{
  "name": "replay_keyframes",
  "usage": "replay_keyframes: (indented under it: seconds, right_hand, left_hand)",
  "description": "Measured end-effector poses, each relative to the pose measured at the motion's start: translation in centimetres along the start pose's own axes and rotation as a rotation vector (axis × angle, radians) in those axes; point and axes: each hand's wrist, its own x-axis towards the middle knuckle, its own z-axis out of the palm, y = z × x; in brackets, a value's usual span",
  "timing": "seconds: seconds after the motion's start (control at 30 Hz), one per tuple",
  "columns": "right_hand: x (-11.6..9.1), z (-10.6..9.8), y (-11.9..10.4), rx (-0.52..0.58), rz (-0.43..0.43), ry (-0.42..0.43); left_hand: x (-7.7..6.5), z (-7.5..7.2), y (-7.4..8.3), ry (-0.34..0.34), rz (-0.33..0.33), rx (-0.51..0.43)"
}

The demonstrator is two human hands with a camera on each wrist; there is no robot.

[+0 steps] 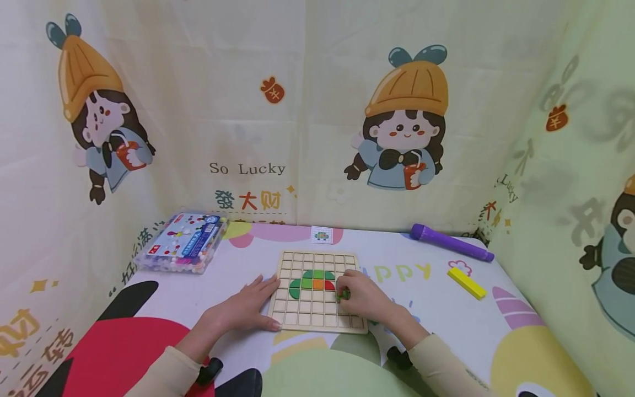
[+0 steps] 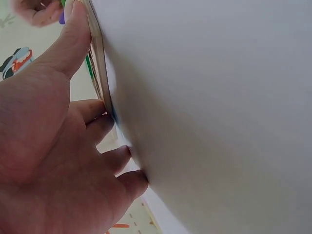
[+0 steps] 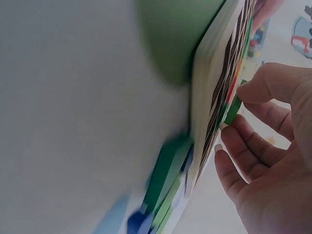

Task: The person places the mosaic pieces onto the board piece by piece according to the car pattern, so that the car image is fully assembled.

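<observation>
A square wooden grid board [image 1: 302, 320] lies on the table, with several green tiles [image 1: 295, 289], an orange tile [image 1: 319, 284] and a red tile [image 1: 329, 285] set in its squares. My left hand [image 1: 238, 310] rests along the board's left side, fingers extended and thumb at the near corner. In the left wrist view its thumb and fingertips touch the board's edge. Over the right part of the grid, my right hand [image 1: 367, 298] pinches a small green tile [image 3: 234, 108] between thumb and fingers, close beside the red tile.
A small pattern card [image 1: 321, 235] lies behind the board. At the back left stands a clear plastic box [image 1: 186, 237] with a printed label. A purple stick [image 1: 451, 242] and a yellow bar [image 1: 466, 283] lie at right. Blurred green blocks [image 3: 165, 170] sit beside the board.
</observation>
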Motion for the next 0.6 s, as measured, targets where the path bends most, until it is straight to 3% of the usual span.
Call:
replay_keyframes:
  seconds: [0.6]
  right_hand:
    - [3.7,2.7,-3.9,0.017,-0.058,-0.064]
  left_hand:
    - [0.2,0.1,-0.5,0.0,0.013,0.004]
